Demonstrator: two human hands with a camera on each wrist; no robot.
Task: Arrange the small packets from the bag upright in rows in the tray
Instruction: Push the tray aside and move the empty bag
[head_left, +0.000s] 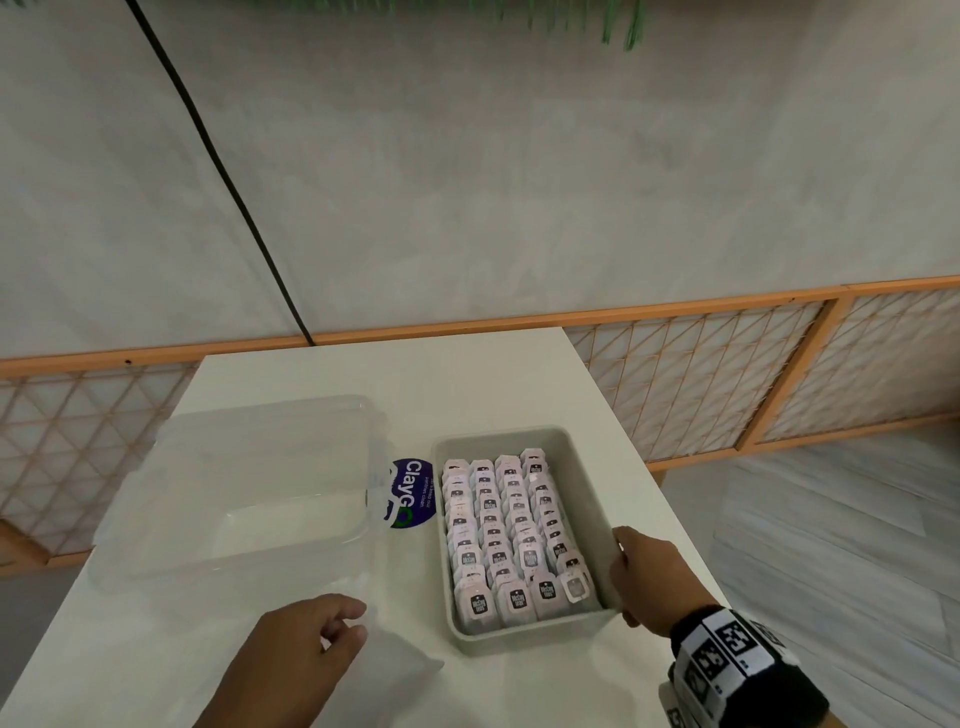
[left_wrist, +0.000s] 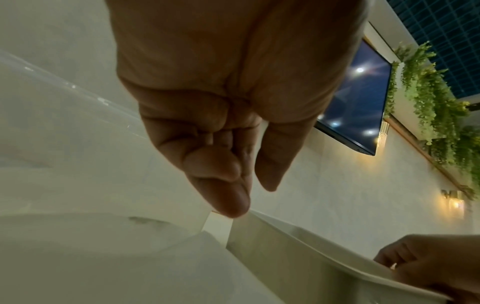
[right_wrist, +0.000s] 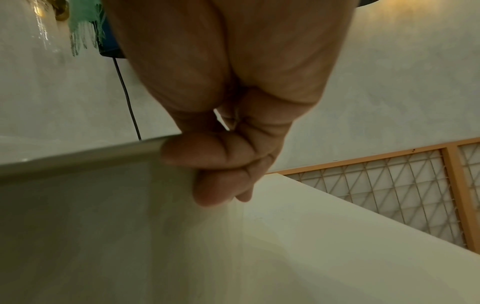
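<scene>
A grey tray (head_left: 582, 467) stands on the white table, holding several rows of small pink-white packets (head_left: 509, 530) upright. My right hand (head_left: 623, 571) grips the tray's right rim near its front corner, thumb over the rim and fingers on the outer wall; the right wrist view shows this right hand (right_wrist: 197, 172) on the tray (right_wrist: 91, 205). My left hand (head_left: 348, 621) hovers with loosely curled fingers over a clear, flat plastic bag (head_left: 400, 665) left of the tray. In the left wrist view nothing lies between the thumb and fingers of the left hand (left_wrist: 252, 197).
A clear plastic box (head_left: 234, 493) stands at the left of the table. A purple round sticker (head_left: 413, 493) lies between it and the tray. The table's right edge (head_left: 649, 467) runs close to the tray, with a lattice screen (head_left: 727, 379) beyond.
</scene>
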